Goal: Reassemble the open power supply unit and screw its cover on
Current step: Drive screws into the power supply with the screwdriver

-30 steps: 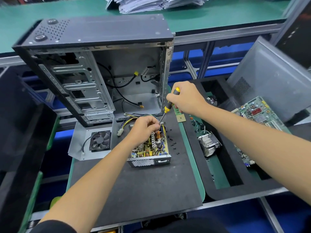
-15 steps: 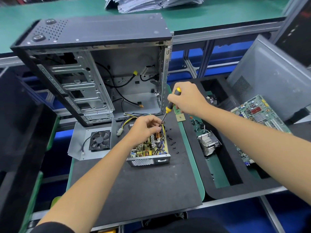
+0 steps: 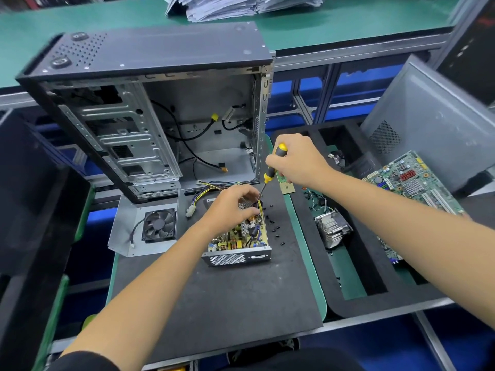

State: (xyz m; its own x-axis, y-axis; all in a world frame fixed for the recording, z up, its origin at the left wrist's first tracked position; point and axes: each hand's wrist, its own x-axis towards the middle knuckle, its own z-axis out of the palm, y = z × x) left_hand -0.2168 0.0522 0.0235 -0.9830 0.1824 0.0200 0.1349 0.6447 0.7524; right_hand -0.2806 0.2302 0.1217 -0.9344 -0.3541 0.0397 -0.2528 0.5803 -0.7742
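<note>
A dark mat [image 3: 214,295] covers the desk [image 3: 305,250] at frame centre, an open computer case [image 3: 150,108] behind. The power supply unit [image 3: 238,245] sits mid-mat, uncovered; the left hand [image 3: 230,207] pinches inside it, the right hand [image 3: 297,159] grips a screwdriver [image 3: 270,172].

Right hand [image 3: 297,159] grips screwdriver [image 3: 270,172]; left hand [image 3: 230,207] on power supply [image 3: 238,245]

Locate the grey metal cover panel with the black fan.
In the head view, the grey metal cover panel with the black fan lies left of the open power supply unit, at the black mat's left edge, before the computer case.
</note>
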